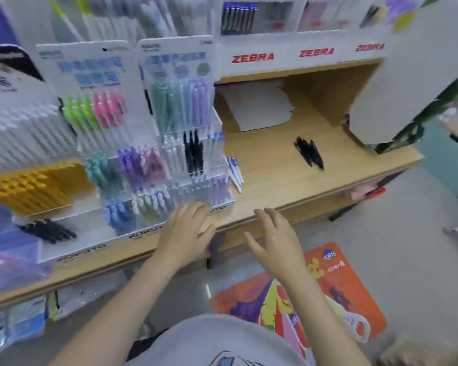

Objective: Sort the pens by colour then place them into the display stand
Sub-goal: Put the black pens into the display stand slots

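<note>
With both hands empty and relaxed, left hand (187, 231) and right hand (273, 239), reach for the black pens (309, 153) on the bench (275, 180), gathering them together by colour.

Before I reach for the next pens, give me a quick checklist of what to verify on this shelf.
1. Both hands free: left hand and right hand are open and hold nothing. Ok.
2. Loose black pens lie in a bunch on the light wooden shelf, nothing on top of them. Ok.
3. Loose white pens with blue clips lie on the shelf right beside the clear acrylic display stand. Ok.
4. Loose pens sorted into the stand: both groups are outside it. Not ok.
5. Black slot in the stand has room: blurred. Cannot tell.
</note>
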Demonstrator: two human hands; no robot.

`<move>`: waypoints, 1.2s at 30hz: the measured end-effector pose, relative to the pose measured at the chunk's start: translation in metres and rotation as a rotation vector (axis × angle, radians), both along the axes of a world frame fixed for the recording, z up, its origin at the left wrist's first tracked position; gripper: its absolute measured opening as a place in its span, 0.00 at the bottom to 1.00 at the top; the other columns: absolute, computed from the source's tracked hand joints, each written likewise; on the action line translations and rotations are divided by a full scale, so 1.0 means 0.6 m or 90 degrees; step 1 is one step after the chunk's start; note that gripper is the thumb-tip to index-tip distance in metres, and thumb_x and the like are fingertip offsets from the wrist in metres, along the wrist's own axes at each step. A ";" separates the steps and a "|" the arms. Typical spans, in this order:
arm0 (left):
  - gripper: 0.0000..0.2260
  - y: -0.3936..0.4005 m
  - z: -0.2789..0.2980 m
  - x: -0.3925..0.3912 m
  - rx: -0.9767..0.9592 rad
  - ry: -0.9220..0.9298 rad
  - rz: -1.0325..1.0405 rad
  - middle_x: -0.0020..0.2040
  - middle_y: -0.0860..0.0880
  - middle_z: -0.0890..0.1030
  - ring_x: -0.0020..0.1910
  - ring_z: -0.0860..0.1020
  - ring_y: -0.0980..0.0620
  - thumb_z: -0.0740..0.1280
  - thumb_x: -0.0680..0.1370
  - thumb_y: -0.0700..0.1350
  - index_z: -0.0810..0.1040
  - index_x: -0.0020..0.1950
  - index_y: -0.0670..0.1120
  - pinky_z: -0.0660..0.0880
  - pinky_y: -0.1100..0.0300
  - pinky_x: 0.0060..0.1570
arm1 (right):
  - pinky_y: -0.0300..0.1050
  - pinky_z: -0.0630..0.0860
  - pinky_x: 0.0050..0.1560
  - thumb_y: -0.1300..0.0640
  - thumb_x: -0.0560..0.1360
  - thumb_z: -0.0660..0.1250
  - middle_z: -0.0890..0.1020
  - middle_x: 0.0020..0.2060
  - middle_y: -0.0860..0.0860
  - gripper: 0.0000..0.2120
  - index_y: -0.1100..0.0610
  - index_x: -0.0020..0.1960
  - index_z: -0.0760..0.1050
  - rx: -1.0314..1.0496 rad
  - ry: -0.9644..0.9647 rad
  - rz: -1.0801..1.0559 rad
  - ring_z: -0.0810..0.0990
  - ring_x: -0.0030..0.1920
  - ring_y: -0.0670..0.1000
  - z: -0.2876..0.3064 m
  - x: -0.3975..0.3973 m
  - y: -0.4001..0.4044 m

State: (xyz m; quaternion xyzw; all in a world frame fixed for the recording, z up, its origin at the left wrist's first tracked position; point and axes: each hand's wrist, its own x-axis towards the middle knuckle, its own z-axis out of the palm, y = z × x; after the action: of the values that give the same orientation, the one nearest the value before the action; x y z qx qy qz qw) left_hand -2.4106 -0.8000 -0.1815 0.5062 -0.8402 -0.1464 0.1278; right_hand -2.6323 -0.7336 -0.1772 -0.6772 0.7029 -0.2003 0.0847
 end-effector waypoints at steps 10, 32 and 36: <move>0.23 -0.072 -0.003 -0.341 0.042 -0.022 -0.072 0.61 0.47 0.81 0.60 0.78 0.43 0.56 0.78 0.58 0.78 0.65 0.46 0.73 0.47 0.58 | 0.54 0.75 0.57 0.46 0.77 0.65 0.77 0.60 0.55 0.23 0.59 0.66 0.74 0.015 -0.064 -0.148 0.75 0.61 0.57 -0.027 -0.321 -0.044; 0.26 -0.524 -0.216 -0.741 0.494 0.228 0.196 0.67 0.52 0.75 0.56 0.75 0.56 0.67 0.80 0.54 0.66 0.77 0.49 0.69 0.63 0.52 | 0.53 0.74 0.51 0.53 0.78 0.68 0.80 0.50 0.63 0.21 0.71 0.60 0.74 0.310 -0.351 -0.231 0.78 0.50 0.61 -0.200 -0.664 -0.562; 0.23 -0.553 -0.226 -0.789 0.522 0.303 0.281 0.64 0.53 0.78 0.53 0.77 0.56 0.71 0.79 0.50 0.71 0.72 0.48 0.69 0.67 0.45 | 0.50 0.76 0.46 0.60 0.77 0.67 0.82 0.41 0.46 0.07 0.60 0.54 0.80 0.293 -0.410 -0.201 0.80 0.43 0.49 -0.220 -0.672 -0.588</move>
State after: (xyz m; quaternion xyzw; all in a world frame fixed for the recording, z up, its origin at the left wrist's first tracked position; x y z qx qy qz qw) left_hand -2.8838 -1.1317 -0.3173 0.6323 -0.5351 -0.5440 0.1338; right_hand -3.0355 -1.0864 -0.3093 -0.4272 0.7621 -0.2501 0.4172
